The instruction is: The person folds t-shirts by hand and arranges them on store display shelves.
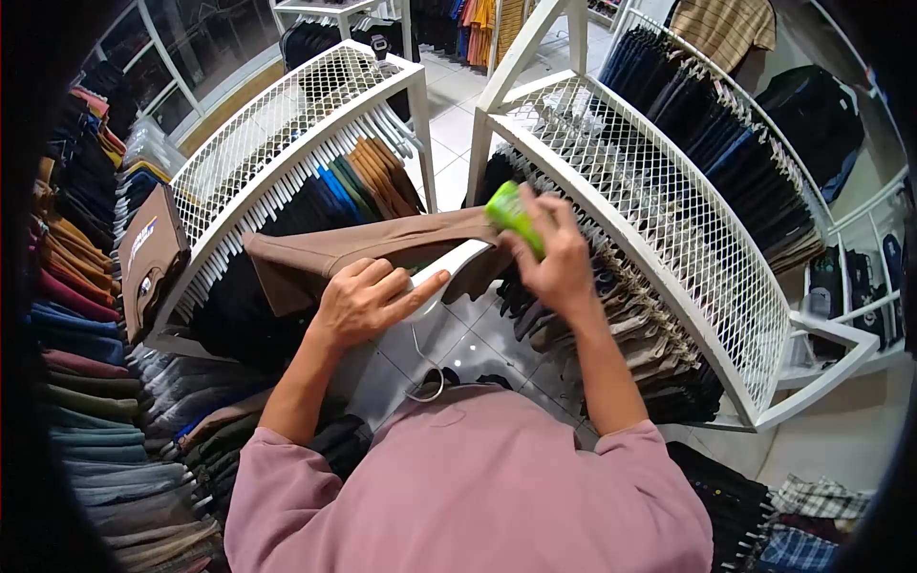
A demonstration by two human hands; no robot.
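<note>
My left hand (368,298) is closed around a white clothes hanger (455,270), with the index finger stretched along it. The hanger's hook (430,384) points down toward my chest. A brown shirt (353,246) is on the hanger, its cloth spread out to the left and its right end reaching my other hand. My right hand (554,263) grips a bright green, palm-sized object (516,215) with a pale marking, held at the shirt's right end. Motion blurs the right fingers a little, and I cannot tell what kind of thing the green object is.
White mesh-topped racks (659,210) full of hanging clothes stand at both sides, with a tiled floor (458,349) between them. A folded brown shirt (153,258) leans at the left rack's end. Stacked garments (91,401) line the far left; checked shirts (807,544) lie lower right.
</note>
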